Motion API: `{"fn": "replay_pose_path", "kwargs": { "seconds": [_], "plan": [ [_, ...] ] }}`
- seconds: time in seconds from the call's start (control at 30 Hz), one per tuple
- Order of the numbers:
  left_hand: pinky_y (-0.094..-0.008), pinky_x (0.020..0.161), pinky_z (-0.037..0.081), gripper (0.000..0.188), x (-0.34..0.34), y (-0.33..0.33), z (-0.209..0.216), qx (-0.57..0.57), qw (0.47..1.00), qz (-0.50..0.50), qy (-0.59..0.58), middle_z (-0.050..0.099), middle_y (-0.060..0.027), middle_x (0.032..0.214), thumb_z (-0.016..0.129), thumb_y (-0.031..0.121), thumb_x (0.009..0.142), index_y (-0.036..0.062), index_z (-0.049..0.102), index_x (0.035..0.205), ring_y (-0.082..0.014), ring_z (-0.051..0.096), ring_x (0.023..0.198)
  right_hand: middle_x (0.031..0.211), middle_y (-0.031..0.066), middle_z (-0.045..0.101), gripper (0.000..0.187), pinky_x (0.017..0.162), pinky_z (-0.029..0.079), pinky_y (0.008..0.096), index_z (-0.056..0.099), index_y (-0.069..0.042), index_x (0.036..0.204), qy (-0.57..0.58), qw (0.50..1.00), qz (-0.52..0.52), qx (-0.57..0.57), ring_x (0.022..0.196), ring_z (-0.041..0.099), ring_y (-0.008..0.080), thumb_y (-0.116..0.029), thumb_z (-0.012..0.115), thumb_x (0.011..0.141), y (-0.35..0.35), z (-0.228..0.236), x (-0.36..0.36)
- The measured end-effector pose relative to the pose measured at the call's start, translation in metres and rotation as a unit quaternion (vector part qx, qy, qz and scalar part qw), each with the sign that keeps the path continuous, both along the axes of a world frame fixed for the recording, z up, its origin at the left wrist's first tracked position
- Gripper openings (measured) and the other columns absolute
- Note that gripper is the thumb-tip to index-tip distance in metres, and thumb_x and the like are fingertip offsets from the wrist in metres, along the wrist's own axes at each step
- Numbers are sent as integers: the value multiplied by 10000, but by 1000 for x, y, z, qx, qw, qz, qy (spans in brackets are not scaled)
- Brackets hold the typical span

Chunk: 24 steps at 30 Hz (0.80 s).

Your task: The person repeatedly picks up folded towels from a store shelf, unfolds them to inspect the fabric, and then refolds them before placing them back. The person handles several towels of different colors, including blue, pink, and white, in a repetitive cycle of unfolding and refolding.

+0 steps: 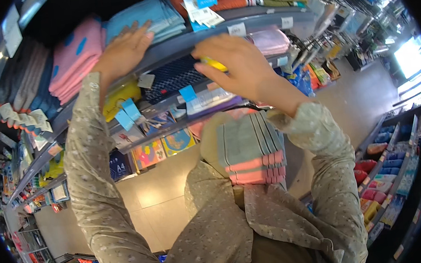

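We find the left hand [124, 51] at 11 o'clock, laid flat with fingers extended over the folded light blue towels [160, 16] on the upper shelf. The right hand [237, 61], blurred, is at 1 o'clock before the shelf, thumb wide of the bent fingers; a yellow patch [216, 64] shows in the gap, and we cannot tell what it belongs to. A stack of grey-and-pink folded cloths [251, 143] lies against the person's front, just off centre toward 4 o'clock; its support is hidden. On labels, we note bright blue tags [127, 111] at 10 o'clock, white price labels [237, 29] along the shelf edge toward 1, and white tags [21, 118] at 9. A dark blue package [119, 165] between 8 and 9 bears pale lettering.
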<state>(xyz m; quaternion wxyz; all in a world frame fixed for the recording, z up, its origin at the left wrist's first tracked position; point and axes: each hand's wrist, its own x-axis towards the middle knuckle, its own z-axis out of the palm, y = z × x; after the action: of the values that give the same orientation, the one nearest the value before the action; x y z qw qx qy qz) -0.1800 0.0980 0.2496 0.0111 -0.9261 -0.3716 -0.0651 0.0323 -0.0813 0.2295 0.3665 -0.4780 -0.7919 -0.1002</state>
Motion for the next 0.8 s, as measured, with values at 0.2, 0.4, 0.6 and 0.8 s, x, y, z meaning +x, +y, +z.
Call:
{"fn": "replay_pose_path", "kwargs": {
  "seconds": [0.2, 0.4, 0.6, 0.8],
  "plan": [
    [-477, 1130, 135, 566, -3, 32, -14, 11, 1000, -17, 4, 188, -167, 1519, 201, 538, 967, 286, 205, 1474, -363, 176, 1398, 1104, 111, 607, 423, 868, 465, 409, 616, -70, 1087, -54, 944, 10, -326, 1008, 582, 302, -354, 677, 779, -130, -64, 56],
    [-448, 1132, 143, 511, 7, -17, -12, 169, 971, -55, -163, 276, -180, 1481, 354, 434, 967, 181, 373, 1411, -355, 248, 1372, 1134, 105, 591, 427, 901, 450, 388, 620, -73, 1093, -69, 924, -13, -377, 1078, 544, 286, -258, 711, 719, -185, -98, 70],
    [-522, 1101, 176, 595, 42, -148, -56, 37, 942, -183, -280, 421, -196, 1347, 645, 311, 831, 60, 424, 1323, -375, 361, 1285, 920, 71, 628, 206, 725, 483, 394, 620, -65, 929, -52, 954, -49, -290, 827, 606, 282, -170, 665, 759, -173, -117, 73],
    [-428, 1035, 311, 560, 65, -217, -93, -235, 905, -186, -304, 556, -174, 1197, 708, 190, 772, 33, 486, 1261, -302, 522, 1141, 843, 86, 621, 161, 657, 467, 389, 616, -64, 913, 38, 992, 3, -124, 778, 600, 292, -155, 653, 786, -127, -44, 30]
  ]
}}
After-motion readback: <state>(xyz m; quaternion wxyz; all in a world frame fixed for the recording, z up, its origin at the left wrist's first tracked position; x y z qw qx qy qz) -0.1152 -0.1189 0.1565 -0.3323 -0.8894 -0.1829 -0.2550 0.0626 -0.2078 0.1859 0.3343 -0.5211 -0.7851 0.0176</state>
